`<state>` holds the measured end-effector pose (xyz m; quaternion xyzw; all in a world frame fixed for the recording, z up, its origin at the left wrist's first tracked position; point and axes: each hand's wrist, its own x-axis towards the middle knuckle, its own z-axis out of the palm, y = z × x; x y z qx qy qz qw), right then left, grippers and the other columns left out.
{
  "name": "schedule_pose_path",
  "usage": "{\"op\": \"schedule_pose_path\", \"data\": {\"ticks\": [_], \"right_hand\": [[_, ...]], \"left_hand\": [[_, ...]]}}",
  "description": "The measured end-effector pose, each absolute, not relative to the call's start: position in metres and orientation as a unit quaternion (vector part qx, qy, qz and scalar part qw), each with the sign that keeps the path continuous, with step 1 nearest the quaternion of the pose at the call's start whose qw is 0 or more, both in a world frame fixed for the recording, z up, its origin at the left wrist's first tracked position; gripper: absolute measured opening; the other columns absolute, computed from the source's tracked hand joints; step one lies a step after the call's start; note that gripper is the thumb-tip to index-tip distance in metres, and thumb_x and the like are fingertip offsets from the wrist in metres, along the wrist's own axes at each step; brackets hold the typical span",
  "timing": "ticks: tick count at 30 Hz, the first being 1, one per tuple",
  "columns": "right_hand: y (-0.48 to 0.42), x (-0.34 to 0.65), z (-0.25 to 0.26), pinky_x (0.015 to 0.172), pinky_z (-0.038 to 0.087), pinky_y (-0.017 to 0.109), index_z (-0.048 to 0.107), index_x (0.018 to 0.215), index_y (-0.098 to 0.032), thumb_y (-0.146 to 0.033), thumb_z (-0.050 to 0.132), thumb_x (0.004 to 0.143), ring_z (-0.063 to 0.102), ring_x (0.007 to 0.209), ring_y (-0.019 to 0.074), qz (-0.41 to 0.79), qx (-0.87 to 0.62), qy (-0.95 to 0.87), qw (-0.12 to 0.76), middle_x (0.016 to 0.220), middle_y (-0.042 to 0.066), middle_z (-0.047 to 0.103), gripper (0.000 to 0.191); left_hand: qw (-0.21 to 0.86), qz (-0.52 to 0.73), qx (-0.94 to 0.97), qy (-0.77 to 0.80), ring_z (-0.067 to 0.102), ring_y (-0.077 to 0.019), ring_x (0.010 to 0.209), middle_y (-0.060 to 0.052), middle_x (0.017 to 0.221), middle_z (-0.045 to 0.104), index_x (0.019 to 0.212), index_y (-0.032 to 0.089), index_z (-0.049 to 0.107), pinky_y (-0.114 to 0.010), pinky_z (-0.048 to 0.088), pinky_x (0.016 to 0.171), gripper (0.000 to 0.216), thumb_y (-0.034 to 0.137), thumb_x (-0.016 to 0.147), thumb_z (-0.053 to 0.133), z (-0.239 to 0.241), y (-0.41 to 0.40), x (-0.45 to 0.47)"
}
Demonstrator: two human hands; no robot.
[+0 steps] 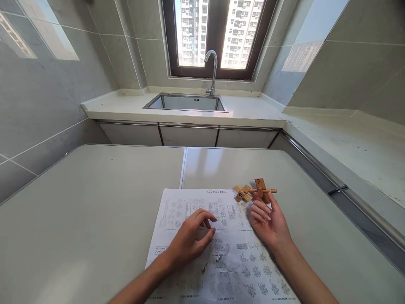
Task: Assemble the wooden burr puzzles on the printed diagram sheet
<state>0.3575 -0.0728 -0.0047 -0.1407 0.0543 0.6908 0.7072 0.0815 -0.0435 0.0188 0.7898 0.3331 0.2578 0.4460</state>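
Note:
A printed paper sheet (221,249) covered in small diagrams lies on the pale table (95,211) in front of me. My left hand (191,236) rests on the sheet with its fingers curled loosely, holding nothing. My right hand (268,221) lies palm up at the sheet's right edge, fingers partly bent; its fingertips touch a small wooden puzzle (255,191) made of crossed blocks and a thin stick. The puzzle sits at the sheet's top right corner.
Beyond the table runs a white counter (253,112) with a steel sink (186,102) and a curved tap (211,69) under a window. The counter continues along the right wall. Grey tiled walls close in on both sides.

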Motion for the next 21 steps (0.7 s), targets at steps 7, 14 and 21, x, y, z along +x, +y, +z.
{"op": "schedule_pose_path", "data": {"ticks": [7,14,21], "right_hand": [[-0.070,0.359,-0.009,0.034,0.042,0.017,0.057,0.103,-0.019,-0.021,0.064,0.106,0.049,0.037,0.0070,0.688,-0.141,0.046,0.710,0.052,-0.013,0.047,0.008],[-0.071,0.354,-0.003,0.036,0.041,0.013,0.057,0.097,-0.018,-0.017,0.067,0.104,0.044,0.038,0.0046,0.679,-0.161,-0.004,0.716,0.052,-0.013,0.044,0.012],[-0.080,0.330,0.015,0.042,0.035,0.018,0.066,0.097,-0.020,-0.040,0.071,0.102,0.029,0.043,0.0064,0.564,-0.376,-0.226,0.700,0.053,-0.010,0.039,0.021]], "left_hand": [[0.446,0.262,0.790,0.330,0.066,-0.0200,0.098,-0.005,0.112,0.066,0.117,0.025,0.062,-0.037,0.054,0.092,0.019,0.020,0.099,0.059,0.017,-0.043,0.081],[0.441,0.262,0.793,0.328,0.066,-0.0197,0.097,-0.005,0.112,0.066,0.117,0.025,0.062,-0.037,0.054,0.091,0.019,0.019,0.099,0.059,0.017,-0.043,0.081],[0.444,0.261,0.790,0.332,0.066,-0.0201,0.097,-0.005,0.111,0.066,0.116,0.025,0.063,-0.036,0.055,0.090,0.018,0.020,0.099,0.060,0.018,-0.043,0.081]]}}
